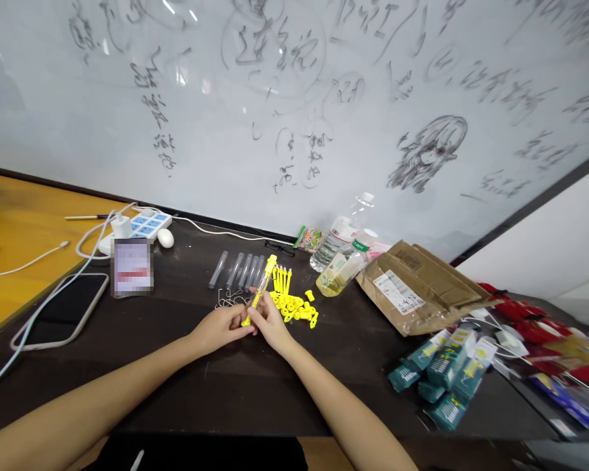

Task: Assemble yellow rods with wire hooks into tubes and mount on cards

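Observation:
A slim clear tube with yellow ends and a yellow inner rod, apparently a spring scale, stands tilted between my two hands above the dark table. My left hand closes around its lower end, fingers curled. From the other side my right hand pinches the same lower part with the thumb in front. Just behind lie several empty clear tubes in a row, with bent metal hooks in front of them. Several yellow rods and a pile of small yellow caps lie right of the hands.
At left are a phone, a pixelated upright screen, a power strip and cables. Bottles, a cardboard parcel and green boxes stand or lie at right. A whiteboard rises behind the table.

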The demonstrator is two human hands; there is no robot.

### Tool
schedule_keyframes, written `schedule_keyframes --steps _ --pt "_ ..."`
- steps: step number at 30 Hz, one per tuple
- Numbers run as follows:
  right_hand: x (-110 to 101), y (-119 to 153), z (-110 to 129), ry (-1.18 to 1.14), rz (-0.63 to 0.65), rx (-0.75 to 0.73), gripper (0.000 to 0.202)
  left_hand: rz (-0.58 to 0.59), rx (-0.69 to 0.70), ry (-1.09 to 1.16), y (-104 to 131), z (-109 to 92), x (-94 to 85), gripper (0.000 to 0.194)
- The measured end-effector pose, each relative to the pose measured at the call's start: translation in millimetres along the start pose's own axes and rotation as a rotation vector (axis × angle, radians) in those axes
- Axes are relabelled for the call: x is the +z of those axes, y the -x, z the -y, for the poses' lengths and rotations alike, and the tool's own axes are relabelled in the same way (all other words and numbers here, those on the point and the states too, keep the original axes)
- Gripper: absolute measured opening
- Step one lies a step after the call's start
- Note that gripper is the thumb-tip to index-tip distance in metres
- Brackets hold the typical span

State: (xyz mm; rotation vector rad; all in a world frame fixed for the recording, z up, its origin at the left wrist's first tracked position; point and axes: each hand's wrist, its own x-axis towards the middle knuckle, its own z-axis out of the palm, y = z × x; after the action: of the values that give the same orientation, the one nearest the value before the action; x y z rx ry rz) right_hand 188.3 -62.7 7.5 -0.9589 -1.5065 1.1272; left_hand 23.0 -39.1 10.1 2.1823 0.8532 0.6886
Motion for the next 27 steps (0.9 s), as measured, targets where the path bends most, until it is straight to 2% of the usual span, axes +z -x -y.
schedule_keyframes --steps 5,11,15,19,27 --pt "-0.9 2.9 3.2 0.164 0.037 -0.013 0.038 -0.011 0.014 -0.027 -0.1 4.2 2.0 0.032" --pt "-2.8 3.9 2.6 0.312 0.087 -0.108 0.036 -0.057 0.05 0.226 -0.8 1.6 0.0 0.026" --pt "-5.2 3.4 0.7 0.415 0.046 -0.165 0.036 -0.116 0.015 0.24 -2.6 1.0 -8.0 0.026" --pt "-7.0 3.6 3.2 0.522 0.044 -0.218 0.034 -0.254 -0.031 0.197 -4.6 5.1 -18.2 0.026" --pt "-9.7 4.7 2.9 0.598 0.025 -0.264 0.033 -0.67 -0.143 0.169 -8.5 19.7 -50.9 0.024"
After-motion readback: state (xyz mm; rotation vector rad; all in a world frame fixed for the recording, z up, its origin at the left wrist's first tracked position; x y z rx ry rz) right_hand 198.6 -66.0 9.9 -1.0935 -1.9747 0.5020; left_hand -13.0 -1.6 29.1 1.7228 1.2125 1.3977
